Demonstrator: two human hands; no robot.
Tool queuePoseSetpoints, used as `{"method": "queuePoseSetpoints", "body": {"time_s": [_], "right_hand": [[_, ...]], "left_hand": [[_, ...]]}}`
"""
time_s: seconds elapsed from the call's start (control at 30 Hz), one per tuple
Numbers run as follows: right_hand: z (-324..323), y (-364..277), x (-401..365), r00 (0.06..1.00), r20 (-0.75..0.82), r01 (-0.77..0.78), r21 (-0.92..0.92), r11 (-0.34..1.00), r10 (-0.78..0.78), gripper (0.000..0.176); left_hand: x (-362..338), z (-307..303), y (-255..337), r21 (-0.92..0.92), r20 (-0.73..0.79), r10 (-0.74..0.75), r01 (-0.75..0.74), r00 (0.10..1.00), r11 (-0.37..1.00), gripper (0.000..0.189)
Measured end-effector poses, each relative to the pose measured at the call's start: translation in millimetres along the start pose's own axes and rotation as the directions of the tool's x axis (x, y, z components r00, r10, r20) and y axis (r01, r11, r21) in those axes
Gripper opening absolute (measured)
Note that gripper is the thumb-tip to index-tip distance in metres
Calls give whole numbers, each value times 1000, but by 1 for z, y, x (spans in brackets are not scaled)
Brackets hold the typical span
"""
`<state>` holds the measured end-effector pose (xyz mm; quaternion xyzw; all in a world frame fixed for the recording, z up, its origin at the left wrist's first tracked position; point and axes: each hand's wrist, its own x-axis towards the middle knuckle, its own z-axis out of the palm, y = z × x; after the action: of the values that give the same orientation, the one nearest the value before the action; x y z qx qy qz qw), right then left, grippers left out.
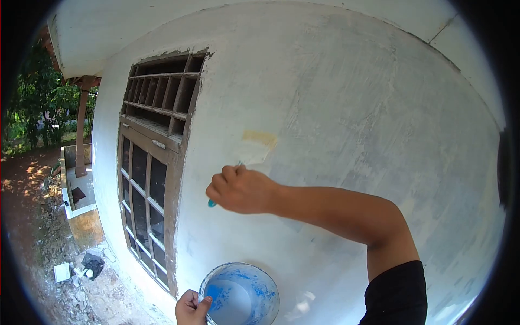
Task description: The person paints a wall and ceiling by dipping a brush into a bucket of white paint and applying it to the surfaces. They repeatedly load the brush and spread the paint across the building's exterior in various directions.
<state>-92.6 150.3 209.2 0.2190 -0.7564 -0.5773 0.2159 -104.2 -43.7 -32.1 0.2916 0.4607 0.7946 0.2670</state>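
Right hand [244, 189]: clenched in a fist round the brush, knuckles toward the camera, raised against the wall just right of the window.
Brush [211, 203]: held in the right fist, up at the wall. Blue handle tip poking out below the fist on the left, a sliver of blue above it. Probably light, stiff in the handle, soft at the bristles, slick where smeared with wet paint. Best taken round the middle of the handle, clear of the bristle end.
Left hand [190, 309]: fingers [203, 305] hooked over the near-left rim of the pail, grasping it.
Pail [264, 292]: low and near, below the right hand and close to the wall. Blue inside, with pale paint pooled at the bottom. Likely weighty for a pinch at the rim, sloshy, slippery along the painted edge. Steadier from underneath or by a handle, kept level.
Wall [352, 108]: pale and streaky, patchy grey and white, with a tan patch [260, 138] just above the fist.
Window [151, 179]: brown wooden frame, left of the fist, running far into the scene.
Hidden: bristles behind the fist or lost against the white wall; cannot tell whether the tan patch is brush or bare wall. Lower pail and most of the left hand cut off at the bottom edge. No carrying handle visible, paint depth unclear, corners blacked out by the lens rim.
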Motion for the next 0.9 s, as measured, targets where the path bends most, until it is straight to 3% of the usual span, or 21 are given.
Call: {"method": "queuePoseSetpoints", "body": {"time_s": [0.03,0.07,0.1,0.13,0.2,0.33,0.4,0.43,0.5,0.53,0.6,0.63,0.7,0.9], "right_hand": [[-4,-15,1,1000,4,-14,13,1000,14,19],[-15,-28,3,999,-12,-50,167,985,53,18],[-26,-38,5,995,-23,-80,314,946,92,17],[-36,-45,5,995,-19,-86,324,942,98,17],[-60,-55,3,944,28,-295,514,806,328,14],[-118,-79,-26,870,-39,-356,640,681,492,13],[-143,-94,-51,724,67,-425,827,367,687,13],[-150,-106,-64,717,79,-423,839,342,693,13],[-159,-126,-88,564,314,-422,905,-61,764,11],[-158,-131,-97,564,331,-407,909,-93,757,11],[-152,-154,-114,518,416,-218,909,-355,748,11],[-148,-163,-119,525,422,-158,901,-403,739,11],[-143,-179,-124,570,504,-165,844,-511,649,11],[-121,-231,-124,700,547,-222,778,-588,460,12]], "left_hand": [[-3,-3,-5,44,-7,-25,25,1000,999,25],[-6,-7,-13,55,-5,-41,41,999,998,25],[-7,-10,-22,-4,-30,-41,41,999,999,24],[-10,-13,-28,-65,-59,-39,35,997,997,24],[-21,-7,-18,-23,-81,-137,136,987,990,25],[-33,-11,-32,-86,-142,-107,96,984,992,25],[-42,-16,-32,-40,-148,-125,121,981,992,25],[-44,-21,-40,-32,-122,-55,51,991,998,26],[-51,-20,-38,15,-136,-31,34,990,999,26],[-55,-19,-35,52,-134,-1,8,991,999,26],[-63,-15,-30,83,-141,-2,14,990,996,27],[-67,-15,-32,116,-133,38,-22,990,993,27],[-76,-12,-32,156,-173,24,3,985,988,27],[-98,-13,-40,226,-207,64,-16,976,974,20]]}}
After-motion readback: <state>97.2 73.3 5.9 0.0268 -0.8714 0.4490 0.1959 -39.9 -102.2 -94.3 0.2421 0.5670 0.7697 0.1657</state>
